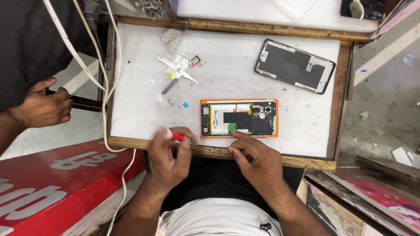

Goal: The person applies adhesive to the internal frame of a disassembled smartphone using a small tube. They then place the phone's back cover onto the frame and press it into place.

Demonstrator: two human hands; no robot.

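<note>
White work mat on a wooden-framed bench, seen from above, filling the middle of the frame; grey floor to the right, a red panel with pale lettering at lower left.

At centre, just below the middle of the mat: opened phone, back cover off, lying flat in an orange frame, battery and dark boards exposed, camera end toward the right. Upper right of the mat: separate dark screen panel, lying at a slant, well apart from the opened phone. Upper middle left: a scatter of small parts, with thin metal strips, a clear scrap and a tiny red-tipped piece. Small blue square just left of the phone. Crumpled grey cloth near the top edge of the mat.

Left hand at lower centre, over the bench's near edge, fingers curled closed around a red-handled tool; tool tip hidden, so kind not clear. Right hand to the right of it, fingers loosely spread, fingertips resting at the lower edge of the opened phone, holding nothing.

Far left of the frame: another person's hand, closed around a dark slim object, beside white cables hanging along the bench's left side.
</note>
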